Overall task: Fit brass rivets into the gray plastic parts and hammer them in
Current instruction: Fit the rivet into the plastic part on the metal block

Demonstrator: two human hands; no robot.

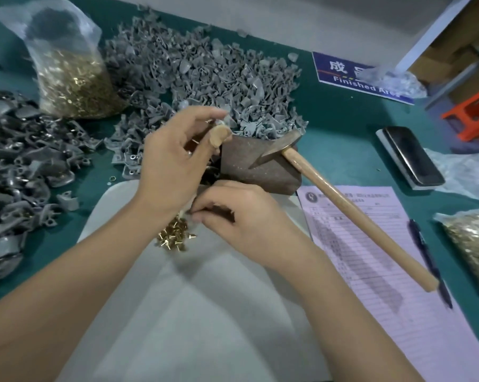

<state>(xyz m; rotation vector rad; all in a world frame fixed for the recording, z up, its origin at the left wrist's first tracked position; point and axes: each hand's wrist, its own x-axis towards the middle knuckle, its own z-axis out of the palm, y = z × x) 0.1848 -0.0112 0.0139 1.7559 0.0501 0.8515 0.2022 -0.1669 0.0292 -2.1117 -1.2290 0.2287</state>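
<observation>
While my left hand (172, 161) pinches a gray plastic part (222, 123) up over the block (257, 166), my right hand (241, 216) pinches a brass rivet from the near pile (175, 234), hammer (343, 205) resting unused.

Dim, even overhead light; soft shadows; wide-angle bending at edges; slight blur throughout

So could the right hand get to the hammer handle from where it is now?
Probably yes. The hammer lies untouched, head on the rusty block, handle out over the pink form. The right hand, pinching at the loose rivets, has nothing between it and the handle.
</observation>
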